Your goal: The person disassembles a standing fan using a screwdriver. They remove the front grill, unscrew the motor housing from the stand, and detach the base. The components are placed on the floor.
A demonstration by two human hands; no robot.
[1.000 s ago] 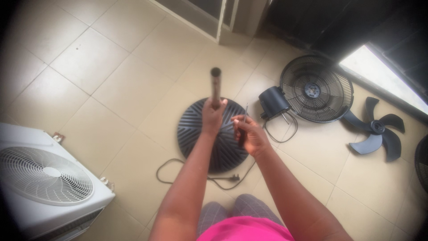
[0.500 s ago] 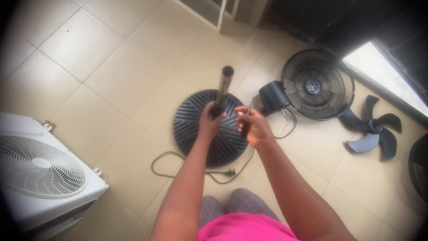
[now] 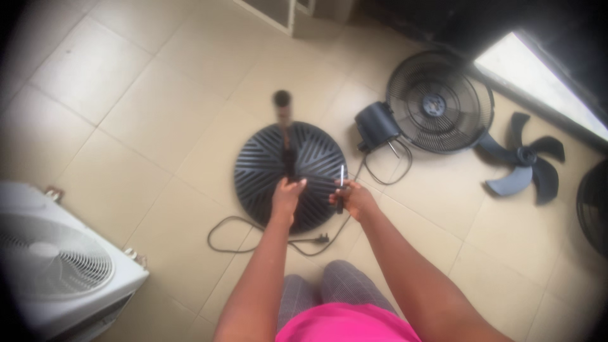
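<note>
A round black ribbed fan base (image 3: 253,171) lies on the tiled floor, and a dark metal pole (image 3: 285,126) rises from its middle, blurred at the top. My left hand (image 3: 286,197) is just below the pole's foot, fingers apart and holding nothing. My right hand (image 3: 352,198) is over the near right edge of the base. It grips a thin screwdriver (image 3: 342,180) whose shaft points up.
A black power cord (image 3: 253,239) with a plug trails in front of the base. Right of it lie a fan motor housing (image 3: 375,125), a round grille (image 3: 440,101) and a blade (image 3: 525,170). A white boxy unit (image 3: 57,259) stands at left.
My left hand let go of the pole and dropped back toward me. My right hand with the screwdriver also came lower. The view shifted, and the pole now stands by itself.
</note>
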